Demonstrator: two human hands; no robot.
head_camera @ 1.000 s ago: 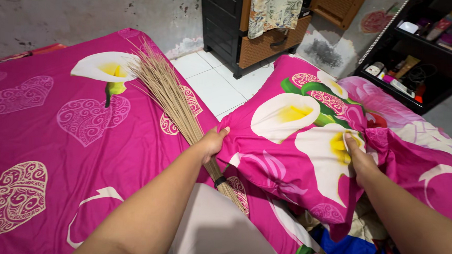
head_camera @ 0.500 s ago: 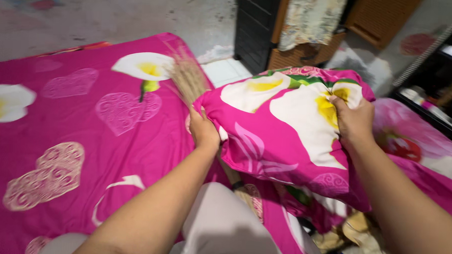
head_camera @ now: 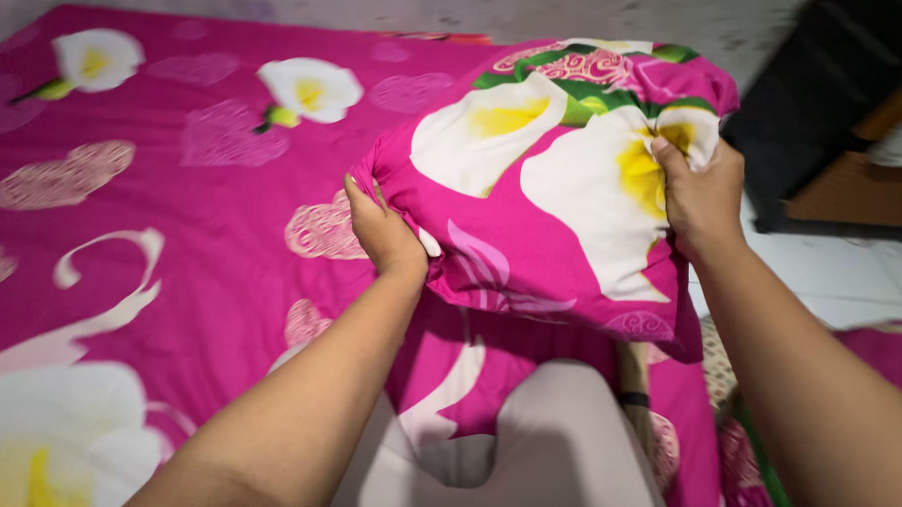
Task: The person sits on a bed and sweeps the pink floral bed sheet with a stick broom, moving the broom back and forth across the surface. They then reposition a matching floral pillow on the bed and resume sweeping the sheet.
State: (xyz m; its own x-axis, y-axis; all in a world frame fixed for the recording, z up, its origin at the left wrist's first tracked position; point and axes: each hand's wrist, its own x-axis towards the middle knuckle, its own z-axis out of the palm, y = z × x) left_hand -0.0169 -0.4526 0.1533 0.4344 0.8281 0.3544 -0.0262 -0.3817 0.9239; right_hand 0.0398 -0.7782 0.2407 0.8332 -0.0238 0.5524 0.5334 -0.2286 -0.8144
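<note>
A pink pillow (head_camera: pixel 543 187) with large white and yellow lily flowers is held up above the bed. My left hand (head_camera: pixel 382 226) grips its near left corner. My right hand (head_camera: pixel 701 192) grips its right edge, fingers pinching the fabric. The pillow hangs in front of me, lifted off the pink bed sheet (head_camera: pixel 172 234), which carries the same flower and heart pattern. My knee in pale trousers (head_camera: pixel 564 457) rests on the bed below the pillow.
A dark cabinet (head_camera: pixel 825 127) with a brown wooden panel stands at the right, beside white floor tiles (head_camera: pixel 830 277). A grey wall (head_camera: pixel 380 1) runs behind the bed. More pink patterned fabric (head_camera: pixel 887 349) lies at the right edge.
Both hands have lifted the pillow and carried it left over the bed. The straw broom seen on the sheet earlier is now out of sight.
</note>
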